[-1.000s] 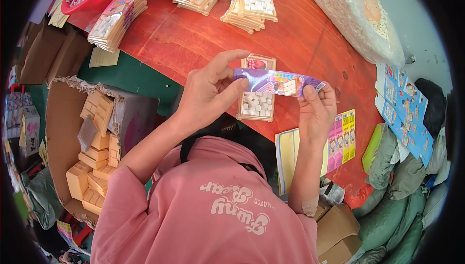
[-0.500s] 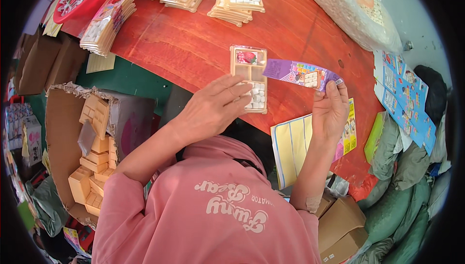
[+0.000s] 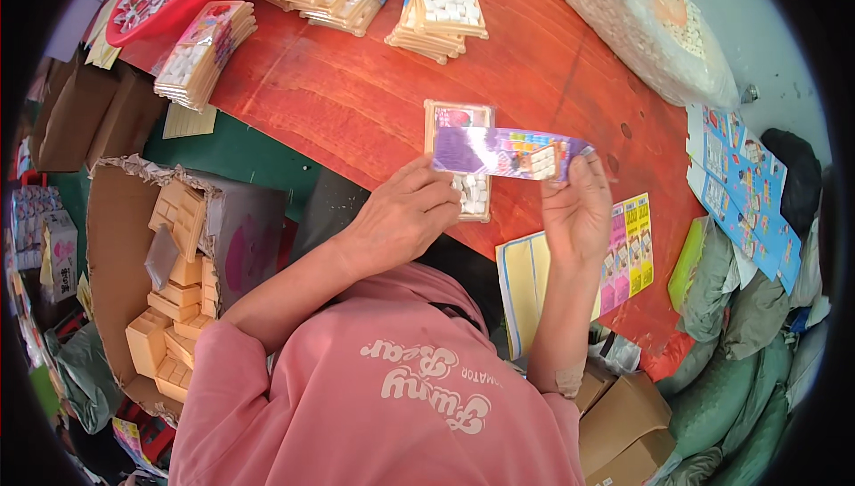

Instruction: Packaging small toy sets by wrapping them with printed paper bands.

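Observation:
A shallow cream-coloured compartment tray (image 3: 476,198) with white pieces in its near end stands in front of me, a strawberry-picture packet (image 3: 460,118) in its far end. Its left side is gripped by my left hand (image 3: 401,214), fingers curled against it. My right hand (image 3: 574,210) pinches the right end of a purple printed label strip (image 3: 503,155). This strip now lies across the tray's middle, hiding the compartments beneath. Its left end reaches my left fingertips; whether they hold it I cannot tell.
Stacks of filled trays (image 3: 436,12) and a red basin (image 3: 116,33) of small packets stand along the table's far side. A big clear bag (image 3: 641,23) of white pieces lies far right. Sticker sheets (image 3: 628,254) are near my right arm. An open carton (image 3: 107,263) holds empty trays.
My right hand has moved left, bringing the label strip from beside the tray to across it. My left hand has drawn back slightly toward the tray's left edge.

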`<state>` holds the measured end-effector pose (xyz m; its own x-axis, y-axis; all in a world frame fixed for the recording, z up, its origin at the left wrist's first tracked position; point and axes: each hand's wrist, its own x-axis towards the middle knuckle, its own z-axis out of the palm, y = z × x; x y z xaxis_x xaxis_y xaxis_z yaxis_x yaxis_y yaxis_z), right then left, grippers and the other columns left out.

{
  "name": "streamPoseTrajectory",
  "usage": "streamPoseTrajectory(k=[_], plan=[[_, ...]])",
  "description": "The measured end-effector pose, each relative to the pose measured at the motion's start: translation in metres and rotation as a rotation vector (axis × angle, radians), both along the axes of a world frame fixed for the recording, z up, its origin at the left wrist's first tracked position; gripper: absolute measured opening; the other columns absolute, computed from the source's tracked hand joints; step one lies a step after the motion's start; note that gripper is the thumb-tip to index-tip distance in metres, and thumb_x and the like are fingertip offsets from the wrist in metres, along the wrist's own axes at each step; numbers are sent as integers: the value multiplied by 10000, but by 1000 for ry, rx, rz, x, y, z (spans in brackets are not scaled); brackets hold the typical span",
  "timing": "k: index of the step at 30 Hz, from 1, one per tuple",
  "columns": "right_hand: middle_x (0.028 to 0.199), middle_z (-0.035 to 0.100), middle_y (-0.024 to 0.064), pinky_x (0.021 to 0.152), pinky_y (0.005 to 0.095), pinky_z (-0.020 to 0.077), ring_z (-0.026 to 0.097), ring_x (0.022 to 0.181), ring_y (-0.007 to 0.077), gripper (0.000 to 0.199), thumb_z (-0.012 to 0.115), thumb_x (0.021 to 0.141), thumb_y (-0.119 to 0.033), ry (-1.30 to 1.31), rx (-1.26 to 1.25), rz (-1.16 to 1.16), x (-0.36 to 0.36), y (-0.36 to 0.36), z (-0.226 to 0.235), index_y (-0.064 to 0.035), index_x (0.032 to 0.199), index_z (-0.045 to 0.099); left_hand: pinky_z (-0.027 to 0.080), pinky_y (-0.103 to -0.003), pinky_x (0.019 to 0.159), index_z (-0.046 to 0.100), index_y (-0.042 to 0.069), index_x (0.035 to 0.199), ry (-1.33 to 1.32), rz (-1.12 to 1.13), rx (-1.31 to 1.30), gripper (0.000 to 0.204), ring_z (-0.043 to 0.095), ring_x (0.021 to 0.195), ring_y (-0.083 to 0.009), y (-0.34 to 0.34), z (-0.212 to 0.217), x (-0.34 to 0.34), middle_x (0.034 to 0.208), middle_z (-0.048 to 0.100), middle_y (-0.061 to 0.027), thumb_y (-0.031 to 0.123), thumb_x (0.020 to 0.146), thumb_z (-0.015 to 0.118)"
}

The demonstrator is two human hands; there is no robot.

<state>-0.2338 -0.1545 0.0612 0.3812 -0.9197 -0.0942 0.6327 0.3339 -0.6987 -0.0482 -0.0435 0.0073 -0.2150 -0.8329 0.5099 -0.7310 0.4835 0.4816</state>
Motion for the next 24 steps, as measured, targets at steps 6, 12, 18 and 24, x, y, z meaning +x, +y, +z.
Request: streamPoseTrajectory(k=[6, 12, 18, 24], plan=[[1012, 617, 100, 776, 297, 506, 608, 896, 164, 209, 589, 861, -33, -131, 134, 114, 27, 7, -7, -12, 1052, 507, 439, -422, 957, 620, 58, 848, 44, -4, -74, 212, 556, 1026, -249, 1, -1, 0, 998, 606, -48, 93, 661, 715], [1068, 608, 114, 898, 397, 475, 585, 1018, 214, 206, 584, 870, -59, -167, 149, 159, 29, 2, -7, -23, 1059, 511, 439, -429, 960, 620, 58, 888, 39, -12, -135, 263, 563, 1035, -249, 2, 1, 5, 1037, 608, -45, 95, 658, 741], [1044, 609, 110, 852, 346, 509, 596, 990, 196, 218, 592, 861, -40, -186, 183, 143, 26, 3, 5, -8, 1058, 505, 523, -319, 669, 511, 22, 920, 576, 94, 76, 374, 619, 777, -214, 17, 19, 21, 1005, 583, -124, 192, 709, 769], [1029, 614, 105, 836, 333, 519, 608, 948, 180, 220, 591, 862, -36, -146, 177, 169, 25, 1, 3, -3, 1060, 502, 522, -251, 618, 401, 73, 1120, 1687, 81, 490, 404, 619, 843, -164, -11, 28, 22, 992, 590, -96, 226, 847, 657]])
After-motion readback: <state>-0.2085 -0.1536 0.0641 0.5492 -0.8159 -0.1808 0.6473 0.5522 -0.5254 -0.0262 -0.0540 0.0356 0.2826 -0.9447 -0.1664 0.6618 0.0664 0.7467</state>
